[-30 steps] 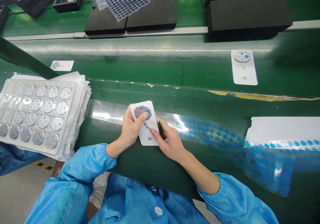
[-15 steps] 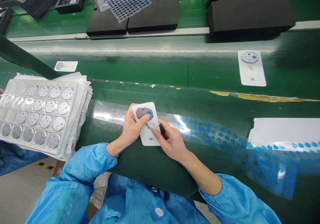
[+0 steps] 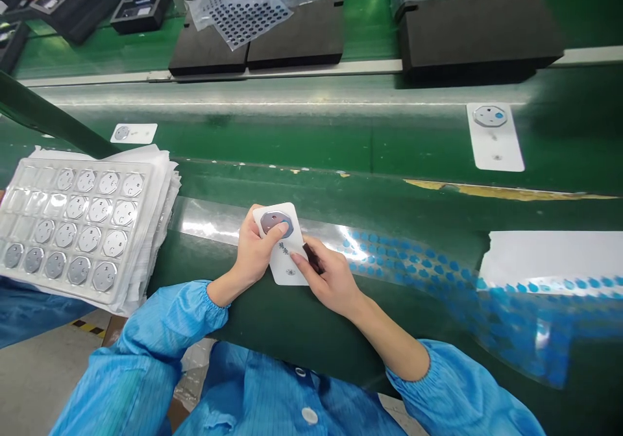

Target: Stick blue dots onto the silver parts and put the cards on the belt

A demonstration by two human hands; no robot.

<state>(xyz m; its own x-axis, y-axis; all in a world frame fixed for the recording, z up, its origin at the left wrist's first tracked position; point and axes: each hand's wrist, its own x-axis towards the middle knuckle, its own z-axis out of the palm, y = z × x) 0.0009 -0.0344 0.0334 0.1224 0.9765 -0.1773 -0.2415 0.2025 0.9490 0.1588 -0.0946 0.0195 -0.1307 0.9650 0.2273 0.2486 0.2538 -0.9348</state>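
My left hand is closed on a white rounded card, its thumb pressing on the silver eight-sided plate near the card's top. Most of the blue dot on that plate is hidden by the thumb. Dark printed characters run below it. My right hand has its fingers curled around a dark slim object, whose kind I cannot make out. Its thumb tip rests at the card's right edge. Under both hands, a clear film strip lies on the green worktop.
At left, a clear tray of silver plates sits on stacked sheets. White cards with plates lie on the green surface beyond. Blue-dotted film and a white sheet are at right. Black foam blocks stand at the back.
The held card has shifted slightly left, and my left thumb now covers more of the blue dot. Both cards on the far green surface appear slightly further right.
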